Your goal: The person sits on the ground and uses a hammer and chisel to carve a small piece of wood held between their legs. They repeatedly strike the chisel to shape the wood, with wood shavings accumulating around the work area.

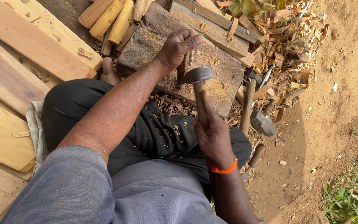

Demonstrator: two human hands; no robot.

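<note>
While the left hand (179,47) pinches a wood piece (182,68), its fingers (193,41) wrap the top.

Two hands: left hand (178,47), right hand (213,135). One adze (196,76). One chopping block (179,54). One hammer (262,122).

The left hand (178,47) covers most of the small wood piece (182,68) it grips, so its shape cannot be told. The adze head (196,75) hides where blade meets wood, and the planks (17,62) run off the left edge.
</note>
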